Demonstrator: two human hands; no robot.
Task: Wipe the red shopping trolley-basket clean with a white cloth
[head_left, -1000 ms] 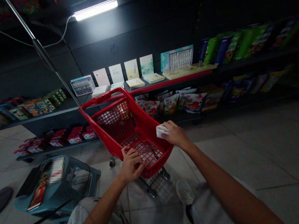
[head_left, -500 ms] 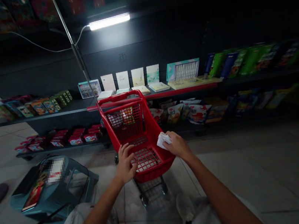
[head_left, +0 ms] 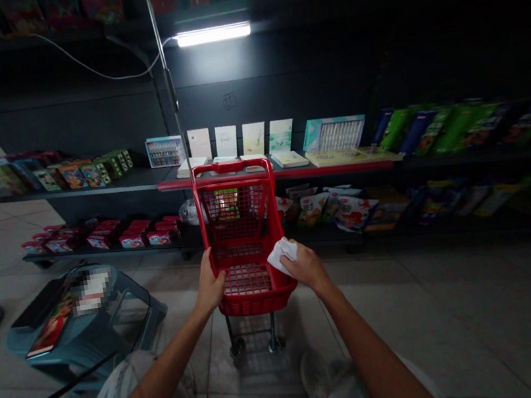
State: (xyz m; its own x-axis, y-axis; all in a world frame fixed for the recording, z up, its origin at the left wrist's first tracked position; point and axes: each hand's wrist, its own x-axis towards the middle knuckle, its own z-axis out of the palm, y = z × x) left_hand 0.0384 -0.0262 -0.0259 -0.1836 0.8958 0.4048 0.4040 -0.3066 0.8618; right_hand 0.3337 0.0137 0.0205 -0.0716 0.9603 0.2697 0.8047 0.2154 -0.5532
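Note:
A small red shopping cart stands on the tiled floor straight in front of me. My left hand is closed on the cart's left rim. My right hand is at the right rim, closed on a crumpled white cloth that rests against the edge. The cart's basket looks empty; something green shows through its far mesh. My knees and a white shoe are at the bottom of the view.
Dark shelves behind the cart carry boxes, cards and snack packs. A teal plastic stool with a book on it sits at my left, with a black cable beside it. A metal pole rises behind the cart under a tube light.
The cart has swung round from an angled stance to square in front of me. My left hand moved from the near rim to the left rim; my right hand stayed with the cloth.

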